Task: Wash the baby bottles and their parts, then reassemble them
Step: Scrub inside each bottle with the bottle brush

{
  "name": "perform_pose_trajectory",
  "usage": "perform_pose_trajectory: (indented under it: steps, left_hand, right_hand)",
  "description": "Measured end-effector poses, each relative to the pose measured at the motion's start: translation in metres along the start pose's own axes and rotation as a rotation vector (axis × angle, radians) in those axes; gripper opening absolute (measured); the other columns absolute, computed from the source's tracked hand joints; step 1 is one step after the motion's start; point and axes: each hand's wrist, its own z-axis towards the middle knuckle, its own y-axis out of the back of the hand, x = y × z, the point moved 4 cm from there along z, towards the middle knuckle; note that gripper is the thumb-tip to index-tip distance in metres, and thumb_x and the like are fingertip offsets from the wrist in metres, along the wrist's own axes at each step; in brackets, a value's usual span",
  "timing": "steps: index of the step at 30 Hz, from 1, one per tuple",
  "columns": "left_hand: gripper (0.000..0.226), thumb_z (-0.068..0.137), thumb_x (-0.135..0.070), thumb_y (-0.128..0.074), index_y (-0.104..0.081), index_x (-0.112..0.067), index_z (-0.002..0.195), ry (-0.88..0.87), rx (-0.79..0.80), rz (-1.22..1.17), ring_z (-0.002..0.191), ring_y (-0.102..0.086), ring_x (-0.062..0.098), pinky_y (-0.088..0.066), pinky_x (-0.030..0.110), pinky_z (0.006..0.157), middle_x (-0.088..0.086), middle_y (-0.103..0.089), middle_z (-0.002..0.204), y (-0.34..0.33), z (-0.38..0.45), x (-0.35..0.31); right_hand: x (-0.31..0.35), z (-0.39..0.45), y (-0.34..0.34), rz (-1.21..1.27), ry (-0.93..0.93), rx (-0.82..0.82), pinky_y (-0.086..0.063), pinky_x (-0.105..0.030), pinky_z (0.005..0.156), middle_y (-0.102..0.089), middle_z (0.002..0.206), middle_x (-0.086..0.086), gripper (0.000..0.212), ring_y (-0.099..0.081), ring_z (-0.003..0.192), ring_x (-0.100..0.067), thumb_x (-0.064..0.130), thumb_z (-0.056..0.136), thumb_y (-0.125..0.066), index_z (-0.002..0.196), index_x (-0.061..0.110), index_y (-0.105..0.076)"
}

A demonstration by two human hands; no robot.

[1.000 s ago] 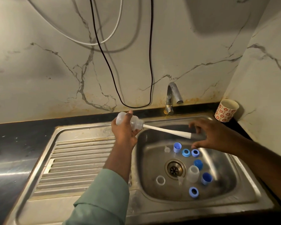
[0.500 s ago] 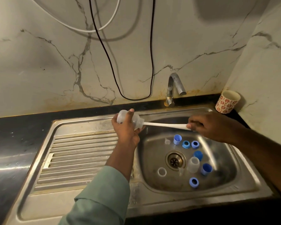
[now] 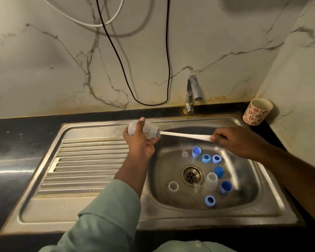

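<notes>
My left hand (image 3: 139, 142) grips a clear baby bottle (image 3: 149, 130) held sideways over the sink's left rim, mouth pointing right. A white bottle brush (image 3: 185, 135) sticks into its mouth, bristles at the neck. My right hand (image 3: 233, 140) grips the brush handle's end over the basin. In the steel sink basin (image 3: 164, 168) lie several blue caps and rings, such as a blue cap (image 3: 196, 152), a blue ring (image 3: 206, 158) and another blue ring (image 3: 210, 200). A second clear bottle (image 3: 211, 181) lies by the drain (image 3: 192, 175), with a clear ring (image 3: 173, 186) to the left.
The tap (image 3: 193, 93) stands behind the basin, no water running. A ribbed draining board (image 3: 84, 166) lies left of the basin. A red-patterned paper cup (image 3: 257, 111) sits at the back right corner. Black and white cables (image 3: 127, 70) hang on the marble wall.
My right hand has closed around the brush handle; a second ago its fingers were spread over the handle's end. The view has tilted slightly; the left hand keeps holding the bottle.
</notes>
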Motion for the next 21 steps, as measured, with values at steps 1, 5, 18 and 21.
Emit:
perform_pose_trajectory:
  steps: [1,5,18,21]
  left_hand:
    - [0.067,0.086,-0.016,-0.078,-0.037,-0.032,0.137,0.002,-0.026,-0.012,0.120,-0.052,0.043,-0.058,0.063,0.081,0.018,-0.040,0.137,0.001,0.000,0.003]
    - [0.069,0.085,-0.015,-0.079,-0.038,-0.033,0.137,-0.006,-0.056,-0.007,0.117,-0.052,0.042,-0.060,0.059,0.076,0.016,-0.041,0.135,0.000,0.002,0.010]
    - [0.065,0.086,-0.014,-0.078,-0.038,-0.029,0.135,-0.070,-0.065,0.009,0.118,-0.051,0.041,-0.059,0.062,0.077,0.015,-0.040,0.134,-0.010,0.009,0.012]
    - [0.066,0.086,-0.014,-0.078,-0.037,-0.030,0.136,-0.077,-0.036,0.029,0.119,-0.051,0.041,-0.059,0.061,0.076,0.015,-0.041,0.134,-0.009,0.011,0.011]
  right_hand:
    - [0.001,-0.005,-0.001,-0.081,0.059,-0.093,-0.043,-0.024,0.063,-0.059,0.097,0.014,0.027,-0.060,0.080,-0.009,0.051,0.086,-0.063,0.101,0.029,-0.058]
    - [0.000,-0.013,-0.001,-0.407,0.436,-0.407,-0.047,-0.023,0.056,-0.064,0.093,-0.003,0.033,-0.064,0.072,-0.020,0.029,0.076,-0.080,0.103,0.016,-0.065]
    - [-0.006,0.002,-0.001,-0.331,0.307,-0.285,-0.037,-0.023,0.069,-0.062,0.098,0.004,0.037,-0.061,0.088,-0.021,0.034,0.077,-0.078,0.107,0.021,-0.061]
    - [-0.007,0.003,-0.004,-0.023,0.213,-0.237,-0.044,-0.024,0.063,-0.067,0.073,-0.001,0.016,-0.062,0.069,-0.018,0.033,0.084,-0.072,0.085,0.017,-0.069]
